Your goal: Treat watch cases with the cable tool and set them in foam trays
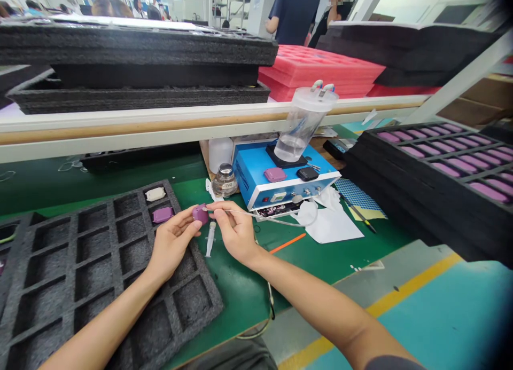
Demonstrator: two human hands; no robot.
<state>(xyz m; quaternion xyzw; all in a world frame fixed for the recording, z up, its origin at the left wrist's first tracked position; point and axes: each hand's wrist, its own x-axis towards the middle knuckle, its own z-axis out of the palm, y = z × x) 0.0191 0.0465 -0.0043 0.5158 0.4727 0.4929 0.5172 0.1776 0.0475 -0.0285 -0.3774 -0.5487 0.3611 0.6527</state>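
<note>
My left hand (pixel 171 241) pinches a small purple plastic case (pixel 199 214), roughly square with rounded corners, between thumb and fingers. Closed on the end of a thin clear tube (pixel 269 219), my right hand (pixel 237 235) holds its tip at the case; whether the tip touches cannot be made out. The tube loops back toward a blue-and-white box device (pixel 245 179). Just below the case, a clear syringe (pixel 210 239) lies on the green mat. A black foam tray (pixel 114 228) sits under my left forearm, with a white case (pixel 155 194) and another purple case (pixel 162 215) in its far compartments.
On the device stand a clear cylinder (pixel 295 127), a purple case (pixel 274 174) and a black case (pixel 307 174). A glass bottle (pixel 224 181) stands beside it. White paper (pixel 334 226), an orange stick (pixel 287 243) and stacked foam trays (pixel 380 172) lie rightward. A shelf (pixel 160 125) crosses above.
</note>
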